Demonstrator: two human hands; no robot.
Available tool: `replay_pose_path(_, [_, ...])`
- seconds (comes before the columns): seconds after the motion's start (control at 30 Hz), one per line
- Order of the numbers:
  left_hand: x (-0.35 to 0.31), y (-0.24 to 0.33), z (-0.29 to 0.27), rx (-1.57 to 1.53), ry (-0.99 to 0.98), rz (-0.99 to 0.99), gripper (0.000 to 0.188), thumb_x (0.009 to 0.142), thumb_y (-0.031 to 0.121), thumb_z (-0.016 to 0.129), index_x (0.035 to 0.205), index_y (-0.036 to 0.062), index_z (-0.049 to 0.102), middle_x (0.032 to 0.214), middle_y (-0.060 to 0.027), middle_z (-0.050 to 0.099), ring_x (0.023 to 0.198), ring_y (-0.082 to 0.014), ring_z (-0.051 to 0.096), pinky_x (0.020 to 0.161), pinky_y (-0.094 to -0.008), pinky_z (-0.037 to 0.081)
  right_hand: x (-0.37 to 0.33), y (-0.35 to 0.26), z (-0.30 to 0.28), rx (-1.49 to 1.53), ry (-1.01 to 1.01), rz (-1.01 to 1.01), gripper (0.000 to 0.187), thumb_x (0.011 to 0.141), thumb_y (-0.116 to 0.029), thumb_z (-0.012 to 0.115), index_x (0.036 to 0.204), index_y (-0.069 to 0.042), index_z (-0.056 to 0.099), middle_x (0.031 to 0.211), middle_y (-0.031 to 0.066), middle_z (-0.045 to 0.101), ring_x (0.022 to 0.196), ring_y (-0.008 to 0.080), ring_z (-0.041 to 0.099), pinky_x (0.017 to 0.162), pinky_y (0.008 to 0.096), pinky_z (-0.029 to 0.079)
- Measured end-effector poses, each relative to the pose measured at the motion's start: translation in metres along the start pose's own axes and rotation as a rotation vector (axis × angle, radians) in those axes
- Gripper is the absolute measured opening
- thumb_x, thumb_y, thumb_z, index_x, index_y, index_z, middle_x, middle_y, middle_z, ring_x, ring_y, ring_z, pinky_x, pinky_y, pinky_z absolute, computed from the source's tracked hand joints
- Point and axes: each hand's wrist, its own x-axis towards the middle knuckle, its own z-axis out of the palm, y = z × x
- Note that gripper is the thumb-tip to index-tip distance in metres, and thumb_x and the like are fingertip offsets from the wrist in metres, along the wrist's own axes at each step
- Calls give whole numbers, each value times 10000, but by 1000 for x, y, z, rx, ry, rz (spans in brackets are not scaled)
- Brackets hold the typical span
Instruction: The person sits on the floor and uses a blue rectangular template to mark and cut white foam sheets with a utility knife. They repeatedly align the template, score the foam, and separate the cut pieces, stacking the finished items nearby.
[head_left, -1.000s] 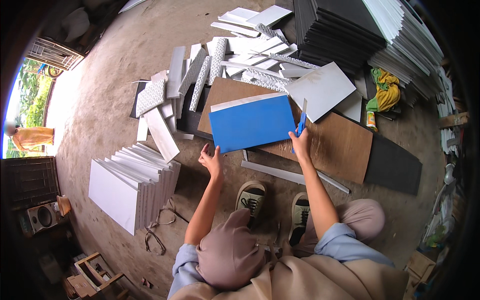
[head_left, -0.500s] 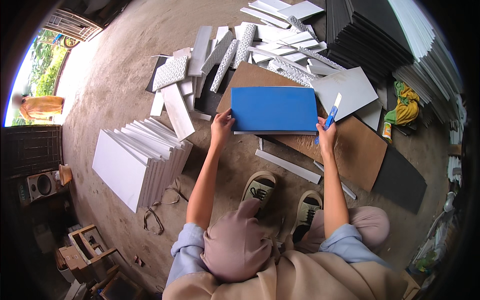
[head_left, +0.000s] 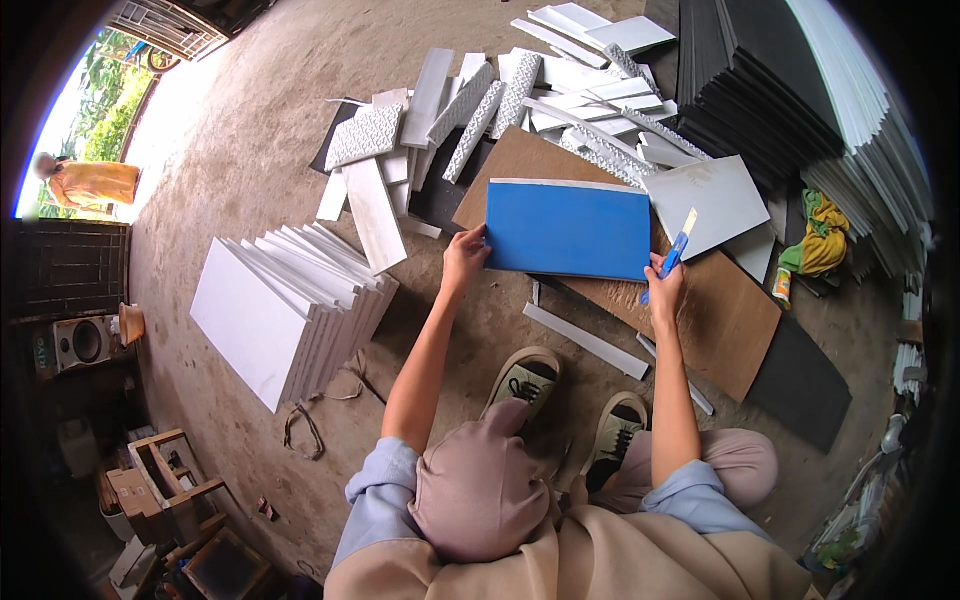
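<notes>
A blue rectangular board (head_left: 568, 228) is held up in front of me over the brown sheet, a thin white edge showing along its far side. My left hand (head_left: 466, 258) is closed on its left side near the near corner. At the opposite near corner, my right hand (head_left: 664, 288) grips the board's right edge. That same hand also holds a blue utility knife (head_left: 676, 255), its blade out and pointing away from me. The brown sheet (head_left: 715, 315) lies on the floor beneath, partly covered by the board.
White panels (head_left: 255, 318) stand stacked on the left. White offcuts (head_left: 585, 110) are heaped beyond the board, with a loose grey-white panel (head_left: 708, 205) at their right. Dark sheets (head_left: 755, 90) are stacked far right. Narrow strips (head_left: 585, 340) lie before my shoes. Another person (head_left: 95, 183) is outside.
The blue board has tilted: a white edge showed along its near side before, and one now shows along its far side. The whole view has shifted slightly. Both hands keep their grip.
</notes>
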Motion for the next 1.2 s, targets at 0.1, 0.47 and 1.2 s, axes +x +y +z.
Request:
replay_pose_path(0.1, [0,-1,1,22,13,17,460,666,25,631,1107,132,557,943,-82,554,803,-164,588,737,-269,463,1,1,-1,17,-14,-11,260,687,112,537,901,16,426,916,94,550,782,124,486,754,261,389])
replay_pose_path(0.47, [0,-2,3,108,35,9,458,651,54,653,1091,153,572,889,-56,555,715,-143,568,692,-264,456,-2,-10,-1,35,-27,59,299,693,127,525,921,-5,382,954,142,553,866,179,546,777,289,433])
replay_pose_path(1.2, [3,-1,5,137,-8,-66,408,696,84,636,1089,172,574,899,-35,550,687,-124,586,656,-268,450,4,3,-3,102,-44,37,258,696,85,570,857,-24,401,859,102,545,791,171,561,723,293,451])
